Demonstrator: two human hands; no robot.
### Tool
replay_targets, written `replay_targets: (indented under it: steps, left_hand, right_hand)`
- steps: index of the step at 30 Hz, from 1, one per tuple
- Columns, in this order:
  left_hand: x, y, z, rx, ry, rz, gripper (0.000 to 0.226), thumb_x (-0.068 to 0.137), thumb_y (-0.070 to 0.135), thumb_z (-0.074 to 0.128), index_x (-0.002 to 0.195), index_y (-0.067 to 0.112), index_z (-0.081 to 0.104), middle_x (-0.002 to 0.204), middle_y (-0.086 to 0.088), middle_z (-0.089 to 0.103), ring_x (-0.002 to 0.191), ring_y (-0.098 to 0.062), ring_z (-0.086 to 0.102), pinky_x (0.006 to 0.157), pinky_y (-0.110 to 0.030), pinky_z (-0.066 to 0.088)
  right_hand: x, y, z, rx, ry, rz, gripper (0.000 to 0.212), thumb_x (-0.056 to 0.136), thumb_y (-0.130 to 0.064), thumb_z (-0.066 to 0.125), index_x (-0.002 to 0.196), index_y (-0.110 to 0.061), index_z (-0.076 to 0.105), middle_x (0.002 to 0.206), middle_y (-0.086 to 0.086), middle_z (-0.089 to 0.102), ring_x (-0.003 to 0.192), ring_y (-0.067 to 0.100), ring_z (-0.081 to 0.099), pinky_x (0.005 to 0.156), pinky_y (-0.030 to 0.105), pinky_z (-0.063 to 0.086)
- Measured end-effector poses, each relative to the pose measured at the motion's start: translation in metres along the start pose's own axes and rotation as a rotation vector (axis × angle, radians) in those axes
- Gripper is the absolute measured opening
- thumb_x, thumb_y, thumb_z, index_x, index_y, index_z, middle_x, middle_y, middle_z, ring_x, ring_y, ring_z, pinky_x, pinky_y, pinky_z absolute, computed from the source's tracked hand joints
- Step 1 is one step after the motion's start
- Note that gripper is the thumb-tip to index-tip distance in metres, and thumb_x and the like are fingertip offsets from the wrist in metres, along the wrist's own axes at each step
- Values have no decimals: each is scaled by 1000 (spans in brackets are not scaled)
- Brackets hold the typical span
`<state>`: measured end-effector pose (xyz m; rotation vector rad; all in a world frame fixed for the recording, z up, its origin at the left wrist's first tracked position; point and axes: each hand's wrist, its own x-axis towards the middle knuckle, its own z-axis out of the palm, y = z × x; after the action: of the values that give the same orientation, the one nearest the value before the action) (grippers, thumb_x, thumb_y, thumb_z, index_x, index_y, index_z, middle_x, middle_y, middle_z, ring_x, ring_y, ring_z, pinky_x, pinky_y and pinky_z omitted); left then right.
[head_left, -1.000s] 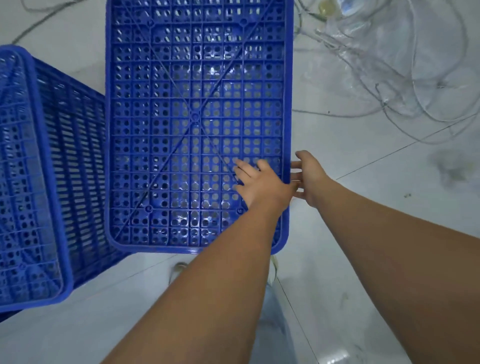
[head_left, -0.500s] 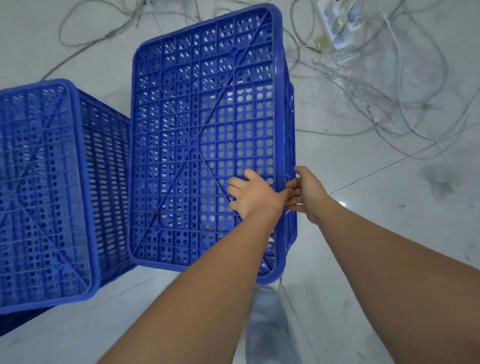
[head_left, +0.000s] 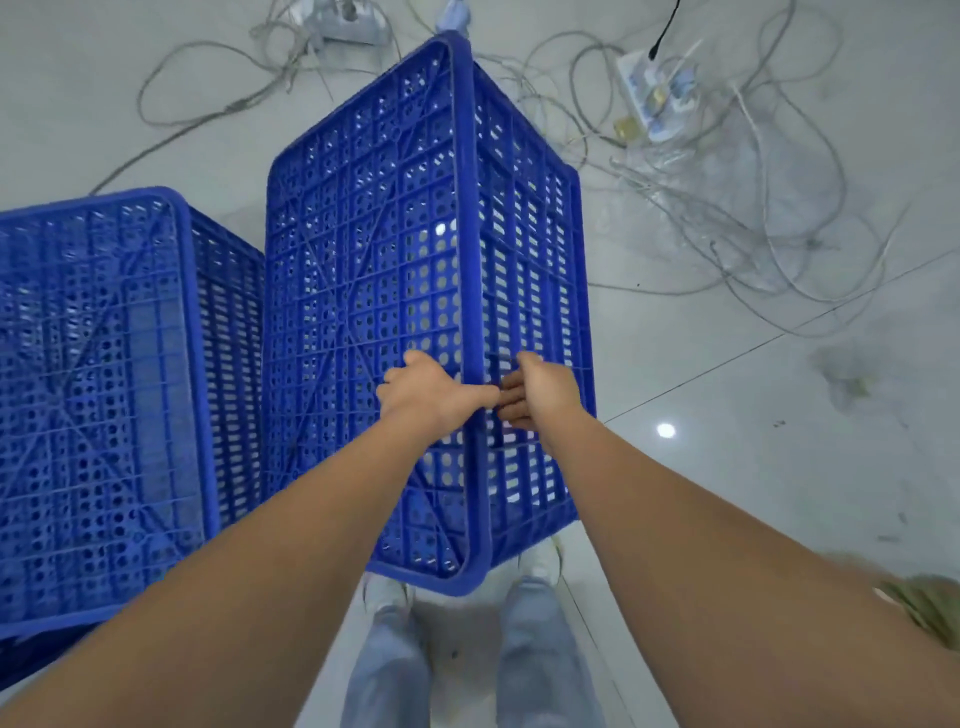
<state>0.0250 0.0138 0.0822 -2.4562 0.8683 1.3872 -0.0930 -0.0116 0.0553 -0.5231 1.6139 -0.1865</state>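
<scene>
A blue perforated plastic crate (head_left: 363, 270) is held upside down and tilted, its bottom grid facing up-left and one long side wall facing right. My left hand (head_left: 428, 397) lies on the bottom grid beside the corner edge, fingers curled onto the grid. My right hand (head_left: 540, 397) is on the side wall just past that edge, fingers hooked into the wall's slots. The two hands almost touch across the edge.
A second blue crate (head_left: 104, 389), also upside down, stands to the left, close against the first. Tangled grey cables (head_left: 727, 218) and a white power strip (head_left: 652, 88) lie on the tiled floor at the back right. My legs and shoes (head_left: 535, 644) are below the crate.
The crate has tipped leftward, so its right side wall now shows. Both hands stayed at the same corner edge, and the view pulled back to show more floor and cables.
</scene>
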Motion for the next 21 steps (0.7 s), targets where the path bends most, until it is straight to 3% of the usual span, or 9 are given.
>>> replay_targets:
  steps: [3, 4, 6, 8, 10, 15, 17, 19, 21]
  left_hand:
    - [1, -22, -16, -73, -2, 47, 112, 72, 56, 67, 151, 8, 3, 114, -17, 58, 96, -32, 60, 62, -42, 54]
    - [0, -29, -21, -95, 11, 65, 107, 75, 53, 66, 150, 7, 5, 89, -10, 59, 74, -24, 57, 48, -34, 45]
    - [-2, -42, -31, -130, 46, 85, 96, 78, 47, 65, 148, 6, 13, 68, -4, 48, 55, -17, 42, 42, -26, 30]
    - [-1, -57, -39, -188, 53, 79, 89, 78, 44, 67, 145, 6, 21, 69, -5, 46, 53, -18, 40, 45, -28, 31]
    - [1, -69, -47, -235, 55, 76, 82, 78, 42, 68, 139, 4, 28, 72, -5, 45, 55, -18, 39, 48, -29, 32]
    - [7, -82, -61, -288, 56, 98, 74, 77, 39, 69, 130, 0, 36, 73, -3, 41, 57, -17, 36, 51, -30, 30]
    - [8, -83, -61, -305, 46, 103, 74, 76, 38, 70, 130, 1, 36, 73, -3, 41, 57, -17, 37, 51, -30, 30]
    - [8, -84, -61, -315, 44, 106, 73, 76, 38, 70, 130, 3, 36, 74, -3, 43, 57, -17, 38, 51, -31, 31]
    - [8, -85, -63, -325, 48, 107, 73, 76, 38, 70, 131, 4, 36, 77, -2, 45, 59, -17, 41, 52, -32, 34]
  right_hand:
    - [14, 10, -2, -94, 194, -68, 31, 93, -19, 40, 63, -12, 41, 65, 7, 47, 53, 18, 41, 51, 26, 34]
    - [19, 14, -6, -151, 229, -86, 29, 92, -17, 41, 63, -13, 37, 64, 5, 43, 53, 17, 37, 49, 26, 29]
    - [27, 22, -12, -207, 256, -97, 18, 89, -20, 43, 76, -9, 48, 76, 7, 54, 62, 18, 48, 52, 25, 35]
    - [39, 34, -18, -222, 275, -59, 36, 86, -28, 47, 111, -3, 55, 109, 15, 60, 92, 29, 61, 72, 31, 48]
    - [45, 40, -22, -193, 282, 22, 61, 84, -34, 50, 135, -3, 40, 128, 16, 51, 112, 34, 56, 92, 43, 50]
    - [84, 66, -35, -38, 220, 123, 90, 71, -45, 59, 149, -18, 23, 138, 12, 49, 117, 34, 55, 99, 53, 46]
    - [85, 67, -33, 23, 178, 173, 82, 72, -50, 60, 142, -14, 37, 130, 11, 58, 110, 34, 61, 94, 52, 50]
    - [54, 48, -28, 51, 151, 210, 49, 82, -47, 58, 113, -8, 57, 109, 11, 68, 96, 30, 67, 81, 44, 56]
    - [43, 38, -32, 57, 150, 200, 28, 92, -40, 51, 84, -14, 54, 87, 7, 65, 76, 22, 63, 61, 33, 50]
